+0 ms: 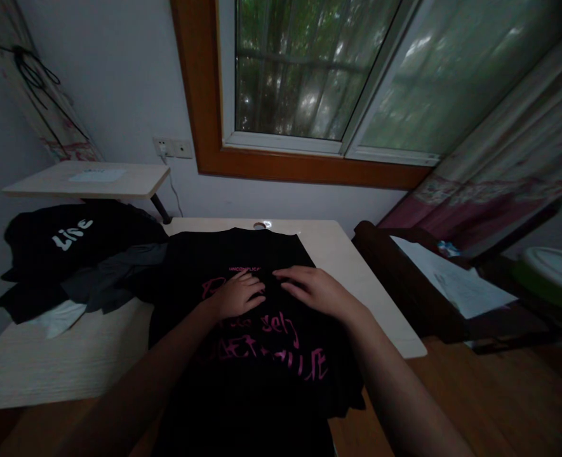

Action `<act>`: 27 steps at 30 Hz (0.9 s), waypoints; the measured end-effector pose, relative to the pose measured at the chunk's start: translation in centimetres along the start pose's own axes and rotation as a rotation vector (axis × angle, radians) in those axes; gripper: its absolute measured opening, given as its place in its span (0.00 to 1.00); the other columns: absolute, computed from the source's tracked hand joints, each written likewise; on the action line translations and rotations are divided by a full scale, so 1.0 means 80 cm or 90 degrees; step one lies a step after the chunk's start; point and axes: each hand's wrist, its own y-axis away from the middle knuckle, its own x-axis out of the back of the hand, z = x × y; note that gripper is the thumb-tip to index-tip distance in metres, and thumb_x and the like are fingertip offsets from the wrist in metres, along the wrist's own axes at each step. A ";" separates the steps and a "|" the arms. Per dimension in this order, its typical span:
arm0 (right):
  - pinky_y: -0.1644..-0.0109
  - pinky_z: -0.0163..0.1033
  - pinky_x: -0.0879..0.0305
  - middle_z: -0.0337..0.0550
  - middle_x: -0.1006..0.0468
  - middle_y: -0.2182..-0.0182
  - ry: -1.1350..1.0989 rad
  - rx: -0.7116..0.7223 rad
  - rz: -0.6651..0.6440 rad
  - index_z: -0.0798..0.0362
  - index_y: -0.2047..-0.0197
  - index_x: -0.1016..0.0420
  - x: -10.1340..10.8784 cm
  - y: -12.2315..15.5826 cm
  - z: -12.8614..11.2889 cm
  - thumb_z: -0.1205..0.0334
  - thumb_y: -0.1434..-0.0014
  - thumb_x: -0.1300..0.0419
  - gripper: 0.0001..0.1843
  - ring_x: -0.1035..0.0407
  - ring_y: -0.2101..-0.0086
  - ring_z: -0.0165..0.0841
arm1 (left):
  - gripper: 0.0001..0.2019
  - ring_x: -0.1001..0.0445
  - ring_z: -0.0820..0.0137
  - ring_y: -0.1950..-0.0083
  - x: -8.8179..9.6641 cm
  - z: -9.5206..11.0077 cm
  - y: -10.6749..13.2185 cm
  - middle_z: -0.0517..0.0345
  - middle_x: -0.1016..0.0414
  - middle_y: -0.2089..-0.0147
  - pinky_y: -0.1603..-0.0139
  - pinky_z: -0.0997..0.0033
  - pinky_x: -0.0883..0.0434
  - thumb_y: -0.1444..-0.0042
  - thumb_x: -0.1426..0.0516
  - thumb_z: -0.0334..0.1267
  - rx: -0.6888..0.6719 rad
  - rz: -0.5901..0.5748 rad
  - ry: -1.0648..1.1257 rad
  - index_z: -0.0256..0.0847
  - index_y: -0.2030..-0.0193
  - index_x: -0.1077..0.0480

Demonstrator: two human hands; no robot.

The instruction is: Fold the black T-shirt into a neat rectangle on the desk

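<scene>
Black shirt (275, 381) laid out on the table (376, 298), both hands on it
Left hand (239, 294) lies over the pink print, fingers a bit apart; right hand (316, 290) sits just beside it, fingers loosely extended, can't tell if the tips pinch any cloth. Shirt hangs past the near edge, with a heap of clothes (113, 276) off to the left, partly under a little shelf (66, 183).

The left hand (237, 296), right hand (316, 292) and both forearms (395, 374) are bare.
</scene>
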 end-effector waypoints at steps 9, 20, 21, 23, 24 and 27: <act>0.49 0.46 0.25 0.46 0.20 0.51 0.021 -0.235 0.110 0.47 0.42 0.25 0.000 0.068 0.106 0.71 0.41 0.46 0.25 0.24 0.58 0.36 | 0.18 0.40 0.59 0.26 -0.006 -0.024 0.012 0.49 0.29 0.32 0.26 0.47 0.46 0.29 0.51 0.47 0.095 0.034 0.002 0.42 0.42 0.27; 0.45 0.51 0.26 0.49 0.31 0.45 -0.091 -0.309 0.014 0.46 0.28 0.42 -0.022 0.141 0.130 0.58 0.45 0.33 0.43 0.26 0.51 0.42 | 0.22 0.32 0.61 0.54 -0.011 -0.021 -0.022 0.51 0.22 0.56 0.48 0.57 0.31 0.35 0.46 0.58 0.264 0.150 0.022 0.44 0.62 0.19; 0.42 0.52 0.28 0.49 0.31 0.45 -0.085 -0.308 0.015 0.46 0.28 0.42 -0.025 0.140 0.128 0.57 0.45 0.33 0.44 0.28 0.48 0.44 | 0.21 0.32 0.61 0.55 -0.012 -0.021 -0.025 0.51 0.23 0.58 0.50 0.58 0.31 0.37 0.44 0.57 0.277 0.143 0.022 0.43 0.62 0.19; 0.38 0.52 0.31 0.48 0.31 0.45 -0.062 -0.314 0.022 0.45 0.28 0.42 -0.031 0.136 0.124 0.59 0.45 0.34 0.43 0.29 0.45 0.44 | 0.17 0.32 0.62 0.58 -0.012 -0.021 -0.032 0.52 0.24 0.61 0.52 0.61 0.32 0.39 0.41 0.53 0.286 0.136 0.039 0.42 0.65 0.20; 0.38 0.52 0.31 0.47 0.32 0.46 -0.044 -0.321 0.027 0.46 0.28 0.42 -0.034 0.133 0.122 0.61 0.45 0.35 0.43 0.29 0.45 0.43 | 0.15 0.32 0.64 0.59 -0.012 -0.022 -0.035 0.53 0.24 0.63 0.53 0.62 0.32 0.40 0.41 0.50 0.287 0.134 0.061 0.42 0.66 0.21; 0.40 0.49 0.30 0.48 0.32 0.46 0.027 -0.343 0.047 0.46 0.29 0.41 -0.044 0.125 0.120 0.64 0.43 0.39 0.39 0.28 0.48 0.41 | 0.14 0.33 0.70 0.67 -0.013 -0.024 -0.042 0.60 0.30 0.70 0.58 0.67 0.33 0.40 0.42 0.45 0.321 0.144 0.195 0.41 0.73 0.28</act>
